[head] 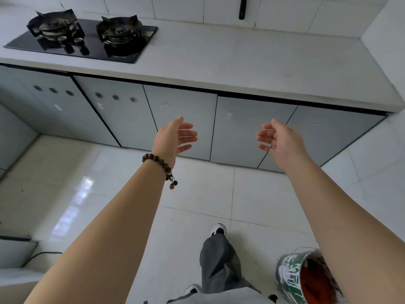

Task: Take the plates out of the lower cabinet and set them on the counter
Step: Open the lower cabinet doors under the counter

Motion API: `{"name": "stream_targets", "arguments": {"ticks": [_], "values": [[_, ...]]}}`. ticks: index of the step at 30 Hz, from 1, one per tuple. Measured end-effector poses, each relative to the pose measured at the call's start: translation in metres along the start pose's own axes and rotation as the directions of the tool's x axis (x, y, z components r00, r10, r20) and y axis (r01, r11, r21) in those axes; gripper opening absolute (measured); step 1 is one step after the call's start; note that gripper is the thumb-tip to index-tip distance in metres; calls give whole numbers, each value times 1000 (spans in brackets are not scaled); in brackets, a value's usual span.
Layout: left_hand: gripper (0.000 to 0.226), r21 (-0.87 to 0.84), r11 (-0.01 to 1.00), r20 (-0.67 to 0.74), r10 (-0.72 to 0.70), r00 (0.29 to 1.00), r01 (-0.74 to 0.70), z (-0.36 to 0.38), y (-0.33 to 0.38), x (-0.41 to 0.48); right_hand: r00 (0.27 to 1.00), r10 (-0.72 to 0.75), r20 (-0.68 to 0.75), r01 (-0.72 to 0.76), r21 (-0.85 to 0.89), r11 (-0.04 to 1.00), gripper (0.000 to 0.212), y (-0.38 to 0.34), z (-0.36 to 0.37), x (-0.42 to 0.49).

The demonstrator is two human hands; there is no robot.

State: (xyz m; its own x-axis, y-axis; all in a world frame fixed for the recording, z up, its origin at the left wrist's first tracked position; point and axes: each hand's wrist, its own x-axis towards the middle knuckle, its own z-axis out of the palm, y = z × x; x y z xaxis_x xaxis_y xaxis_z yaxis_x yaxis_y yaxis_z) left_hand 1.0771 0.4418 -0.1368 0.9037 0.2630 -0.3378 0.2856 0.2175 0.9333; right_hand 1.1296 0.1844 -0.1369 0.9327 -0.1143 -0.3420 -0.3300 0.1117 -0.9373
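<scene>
Plates are hidden from view. White tabletop (241,62) runs left to right above the lower cabinet (182,119), whose grey doors are all closed. A gas hob (83,38) sits at the tabletop's left end. Left hand (173,137) and right hand (278,139) hover before the doors, fingers loosely spread, holding nothing.

I see my left hand (175,137) and right hand (278,139) outstretched, fingers loose, before the closed lower cabinet doors (182,119) at twelve o'clock; the stove (83,38) sits on the counter (219,53) at eleven.
</scene>
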Motion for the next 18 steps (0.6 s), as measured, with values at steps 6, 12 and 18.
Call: {"name": "stream_targets", "arguments": {"ticks": [6,12,18], "values": [[35,19,1000,21,11,1000,-11,23,19,79,1000,-7,-16,8,53,999,25,-21,13,81],[35,18,1000,-9,-7,1000,7,55,57,154,1000,-24,5,24,73,997,20,-61,27,157],[35,12,999,-9,-35,999,35,74,73,211,999,-33,-1,33,66,997,17,-86,35,211]]}}
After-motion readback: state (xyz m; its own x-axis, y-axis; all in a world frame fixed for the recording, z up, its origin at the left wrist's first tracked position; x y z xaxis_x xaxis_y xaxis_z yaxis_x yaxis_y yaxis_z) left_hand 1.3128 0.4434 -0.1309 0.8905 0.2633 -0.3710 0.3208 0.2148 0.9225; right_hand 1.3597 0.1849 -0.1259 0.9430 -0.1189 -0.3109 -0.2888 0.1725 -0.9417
